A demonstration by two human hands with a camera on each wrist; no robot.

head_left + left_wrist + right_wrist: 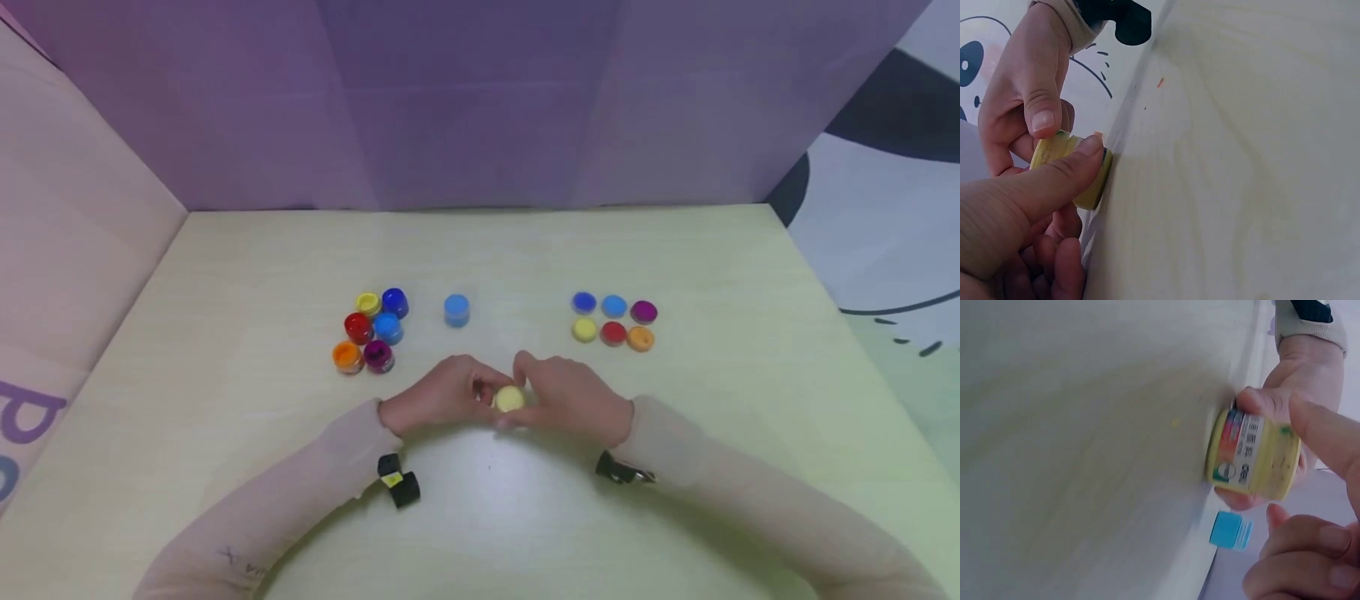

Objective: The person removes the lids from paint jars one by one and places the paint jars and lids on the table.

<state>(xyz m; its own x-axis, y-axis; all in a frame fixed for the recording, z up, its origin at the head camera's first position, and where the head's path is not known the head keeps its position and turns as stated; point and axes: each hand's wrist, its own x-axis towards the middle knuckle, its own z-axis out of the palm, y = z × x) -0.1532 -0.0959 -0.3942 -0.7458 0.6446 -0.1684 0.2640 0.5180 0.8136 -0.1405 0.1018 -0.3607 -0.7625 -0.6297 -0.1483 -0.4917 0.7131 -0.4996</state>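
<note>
Both hands meet over the near middle of the table around a small yellow paint jar (510,398) with a pale yellow lid. My left hand (450,392) grips the jar's labelled body, its thumb (1063,178) laid along the side. At the lid end is my right hand (573,398), with its thumb (1042,115) on the lid's edge. The right wrist view shows the jar's printed label (1241,447) and the lid (1284,462) side-on. Behind the hands stands a light blue lidded jar (457,310).
Several open paint jars, among them orange (347,357), red (358,327) and purple (378,357), cluster at the left. Loose lids, including a yellow lid (584,329) and a red lid (613,334), lie in two rows at the right. A purple panel (480,108) borders the table's far edge.
</note>
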